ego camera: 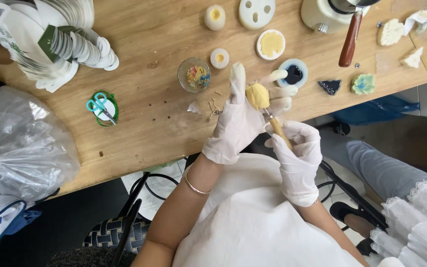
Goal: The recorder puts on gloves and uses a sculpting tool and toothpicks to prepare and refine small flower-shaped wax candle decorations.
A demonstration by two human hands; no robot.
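Spanning most of view, wooden tabletop [144, 123] carries moulds, scissors. Your gloved left hand [240, 126] over tabletop edge, grip closed around yellow lump [257, 95], index finger raised. Your gloved right hand [297, 160] below it, grip closed on wooden-handled tool [278, 129], tip touching lump.

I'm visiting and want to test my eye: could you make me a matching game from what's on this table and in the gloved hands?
Things:
1. yellow lump
2. wooden-handled tool
3. small scissors
4. small glass bowl

Descriptions:
A. teal handles, lying on a green-rimmed round thing
B. gripped in the right hand, tip at the lump
C. holds mixed coloured bits
D. held up in the fingers of the left hand

Pairs: 1-D, 2-B, 3-A, 4-C
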